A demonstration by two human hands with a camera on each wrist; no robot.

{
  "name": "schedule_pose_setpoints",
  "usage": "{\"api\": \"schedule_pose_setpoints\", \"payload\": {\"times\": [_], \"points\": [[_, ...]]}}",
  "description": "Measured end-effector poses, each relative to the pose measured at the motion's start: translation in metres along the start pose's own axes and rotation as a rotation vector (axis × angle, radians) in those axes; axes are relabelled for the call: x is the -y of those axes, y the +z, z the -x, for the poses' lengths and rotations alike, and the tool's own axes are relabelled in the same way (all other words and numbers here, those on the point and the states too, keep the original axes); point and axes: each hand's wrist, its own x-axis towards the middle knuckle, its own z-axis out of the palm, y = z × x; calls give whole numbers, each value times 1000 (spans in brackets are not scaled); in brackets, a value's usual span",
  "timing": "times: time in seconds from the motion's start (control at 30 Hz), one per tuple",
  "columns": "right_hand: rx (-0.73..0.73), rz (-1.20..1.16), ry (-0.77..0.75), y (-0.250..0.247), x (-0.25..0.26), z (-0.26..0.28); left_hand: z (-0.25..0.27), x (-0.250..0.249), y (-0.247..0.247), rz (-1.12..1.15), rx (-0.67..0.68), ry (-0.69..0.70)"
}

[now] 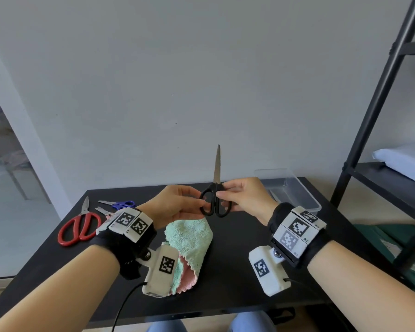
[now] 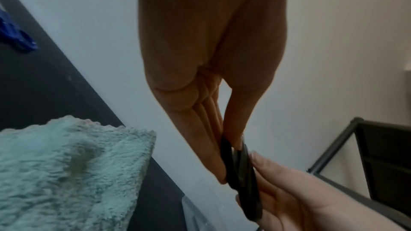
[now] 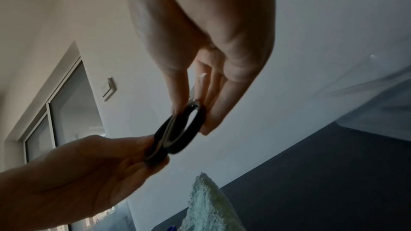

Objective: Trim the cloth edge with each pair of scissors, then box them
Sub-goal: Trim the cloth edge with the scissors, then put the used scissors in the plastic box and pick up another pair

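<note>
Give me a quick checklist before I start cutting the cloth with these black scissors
1. Black scissors held: ok, the left hand and right hand each pinch a handle loop.
2. Fingers through the loops for cutting: not ok, they pinch from outside.
3. Blades: not ok for cutting, shut, pointing up.
4. Cloth within reach: ok, folded on the table below the hands.
5. Cloth edge held taut: not ok, neither hand touches it.
6. Clear box ready: ok as far as it shows, it looks open.
</note>
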Motion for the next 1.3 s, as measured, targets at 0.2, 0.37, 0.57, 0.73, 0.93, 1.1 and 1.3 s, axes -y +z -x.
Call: {"api": "schedule_pose_setpoints", "payload": {"times": [0.2,0.37,0.57,0.73,0.93,1.1,1.3], "points": [[-40,215,31,-32,-10,3,-20,-7,36,-108,117,-11],[-53,368,104,-72,-18,-2,-48,-12,73,-156,195,-35],[-113,556,185,-118,-22,-14,-84,-15,117,-240,239,-32],[-140,690,246,-149,-28,-31,-116,-7,128,-385,152,15],[-72,744,345,-159,-35,-61,-154,6,124,-502,-7,61],[23,876,389,-151,-43,-80,-165,14,126,-443,53,-39],[140,983,492,-145,-52,-88,-168,15,125,-366,91,-87]]}}
